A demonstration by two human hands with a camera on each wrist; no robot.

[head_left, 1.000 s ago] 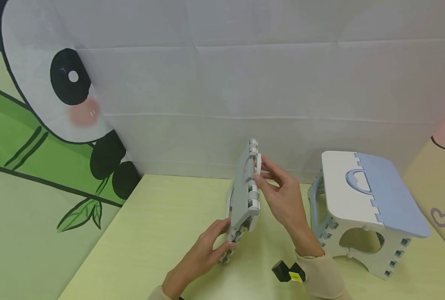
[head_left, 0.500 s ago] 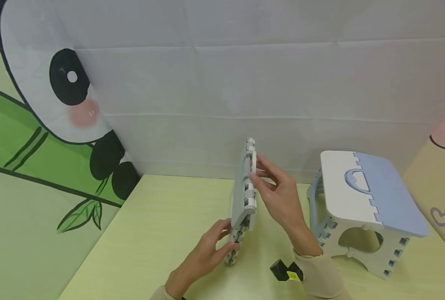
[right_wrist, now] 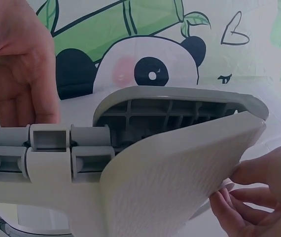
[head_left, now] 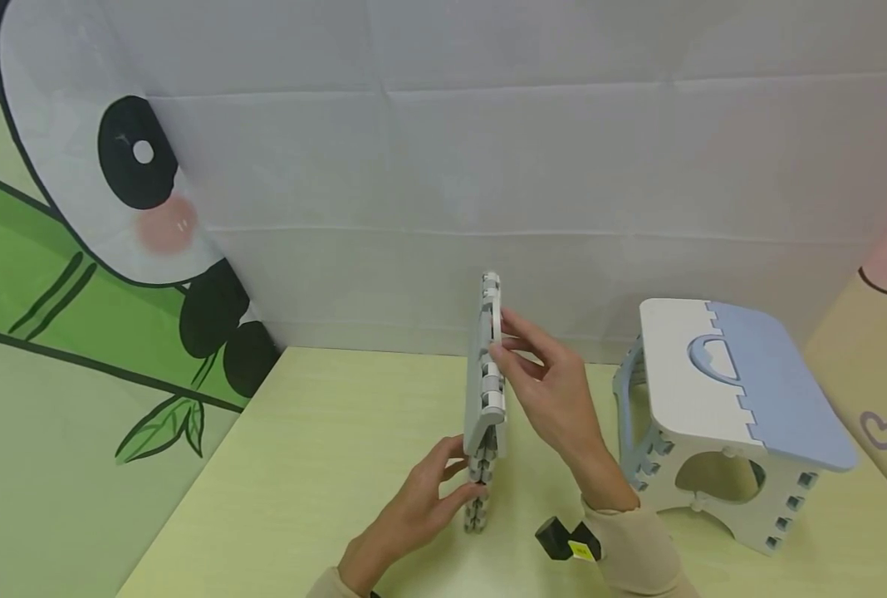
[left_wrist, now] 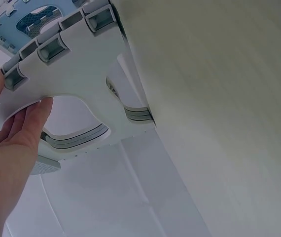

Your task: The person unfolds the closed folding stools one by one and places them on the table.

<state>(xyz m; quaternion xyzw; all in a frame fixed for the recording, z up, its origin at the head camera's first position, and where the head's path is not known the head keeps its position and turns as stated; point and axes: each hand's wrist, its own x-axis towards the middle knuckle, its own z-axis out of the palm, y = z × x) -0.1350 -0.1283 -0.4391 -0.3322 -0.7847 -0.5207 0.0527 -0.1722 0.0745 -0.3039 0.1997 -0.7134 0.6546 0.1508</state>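
A grey-white folding step stool (head_left: 481,399), mostly folded flat, stands on edge between my hands, nearly edge-on in the head view. My left hand (head_left: 421,507) grips its lower leg part. In the left wrist view the fingers (left_wrist: 39,116) reach through a cut-out in the leg panel, the thumb lying at the hinged edge. Higher up, my right hand (head_left: 551,394) pinches the stool at its handle. The right wrist view shows the two top halves parted by a narrow wedge, with ribbing inside, and the right fingers (right_wrist: 224,210) at the handle.
An unfolded white and blue step stool (head_left: 776,374) stands to the right on the pale yellow-green table (head_left: 339,415). A black device with a yellow label (head_left: 556,538) sits at the right wrist. A white cloth backdrop (head_left: 414,166) hangs behind, with a panda print at left.
The folding stool has turned to sit more edge-on and upright. Its top edge has shifted left with my right hand, while its lower end and my left hand have moved slightly right.
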